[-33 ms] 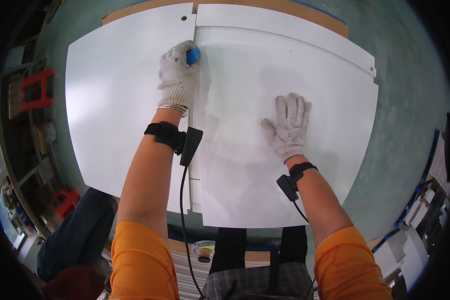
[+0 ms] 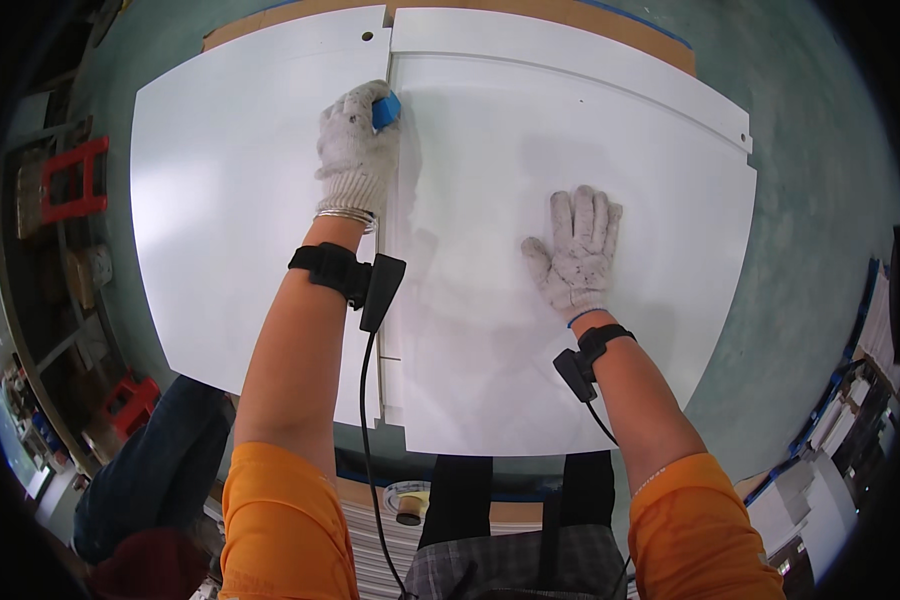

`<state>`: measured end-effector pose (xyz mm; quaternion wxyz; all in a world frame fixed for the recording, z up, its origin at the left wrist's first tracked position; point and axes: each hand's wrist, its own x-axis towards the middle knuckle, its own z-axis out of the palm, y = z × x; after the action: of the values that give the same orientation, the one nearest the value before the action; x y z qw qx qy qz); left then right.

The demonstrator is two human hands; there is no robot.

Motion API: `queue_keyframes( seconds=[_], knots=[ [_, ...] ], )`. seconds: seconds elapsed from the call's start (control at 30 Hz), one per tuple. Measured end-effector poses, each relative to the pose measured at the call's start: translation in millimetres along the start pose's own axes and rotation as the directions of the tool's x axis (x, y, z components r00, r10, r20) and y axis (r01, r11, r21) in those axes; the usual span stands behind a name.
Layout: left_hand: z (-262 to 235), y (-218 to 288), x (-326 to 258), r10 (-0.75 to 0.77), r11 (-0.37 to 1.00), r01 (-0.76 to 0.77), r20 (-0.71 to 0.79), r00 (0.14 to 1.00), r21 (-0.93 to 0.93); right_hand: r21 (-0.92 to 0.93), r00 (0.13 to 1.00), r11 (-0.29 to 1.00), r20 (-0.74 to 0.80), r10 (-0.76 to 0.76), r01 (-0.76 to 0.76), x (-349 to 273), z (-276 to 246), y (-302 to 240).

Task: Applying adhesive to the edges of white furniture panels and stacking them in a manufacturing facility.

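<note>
My left hand [image 2: 355,130], in a knitted off-white work glove, is closed around a small blue block [image 2: 386,111]. It holds the block by the seam between two glossy white panels, near their far end. Most of the block is hidden in the fingers. My right hand [image 2: 576,250], gloved the same way, lies flat with fingers spread on the right white panel [image 2: 490,370]. The left white panel [image 2: 220,200] lies alongside, with a small dark hole near its far inner corner. A groove crosses the far part of the right panel.
Brown cardboard [image 2: 610,25] shows beyond the panels' far edge. On the left stand a shelf unit and a red stool [image 2: 75,178]. Another person's dark trouser leg [image 2: 160,460] is at the lower left. A roll of tape [image 2: 407,500] lies near my legs. White boards stand at the right.
</note>
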<state>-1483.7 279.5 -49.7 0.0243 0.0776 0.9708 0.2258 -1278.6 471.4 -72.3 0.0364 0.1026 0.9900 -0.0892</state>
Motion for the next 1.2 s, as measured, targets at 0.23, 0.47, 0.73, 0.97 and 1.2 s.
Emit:
queue_keyframes(
  seconds=[0.23,0.47,0.73,0.97,1.2],
  knots=[
    [1.4,3.4,0.7,0.008,1.0,-0.008,-0.001,1.0,-0.002,-0.009,1.0,1.0,-0.025,-0.006,0.006,-1.1,2.3,2.3],
    [-0.9,5.6,2.7,0.056,0.998,-0.056,0.004,0.998,0.039,-0.007,1.0,1.0,0.023,0.012,-0.012,2.6,-3.9,-1.7],
    [-2.6,6.4,6.5,0.046,0.997,-0.045,-0.007,0.999,0.055,-0.009,1.0,1.0,-0.009,0.001,-0.001,5.0,0.8,-1.7],
    [-4.3,8.2,5.7,0.025,0.997,-0.027,0.033,0.999,0.071,-0.014,1.0,1.0,0.002,0.004,-0.004,5.2,1.7,-0.2],
    [-4.3,5.0,4.4,0.04,0.998,-0.041,0.006,0.999,0.045,-0.006,1.0,1.0,-0.019,-0.005,0.005,6.3,1.7,-3.0]
  ],
)
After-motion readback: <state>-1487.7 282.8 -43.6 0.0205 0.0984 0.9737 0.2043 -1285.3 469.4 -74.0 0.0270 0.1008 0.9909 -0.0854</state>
